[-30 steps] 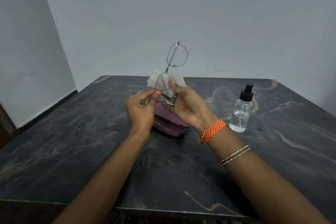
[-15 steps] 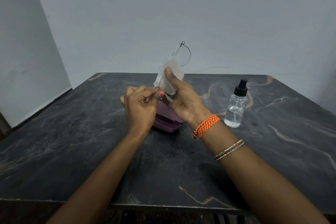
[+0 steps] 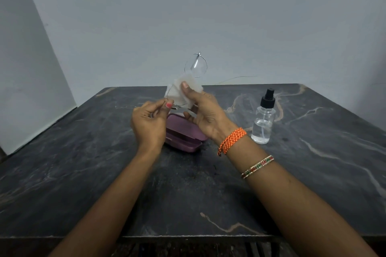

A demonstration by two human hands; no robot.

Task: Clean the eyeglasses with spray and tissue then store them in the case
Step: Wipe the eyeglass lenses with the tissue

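Thin wire-rimmed eyeglasses (image 3: 195, 67) stand on end in the air above the open mauve plastic case (image 3: 183, 134) on the dark marbled stone table (image 3: 83, 162), the left hand (image 3: 149, 124) pinching their lower end. The right hand (image 3: 205, 115) pinches a white tissue (image 3: 183, 91) around the lower lens, thumb on top. A clear spray bottle with a black pump (image 3: 263, 119) stands upright on the table, just right of the right wrist.

Single head view, wide-angle, looking forward and down across table (image 3: 83, 173); near edge close, probably seated.
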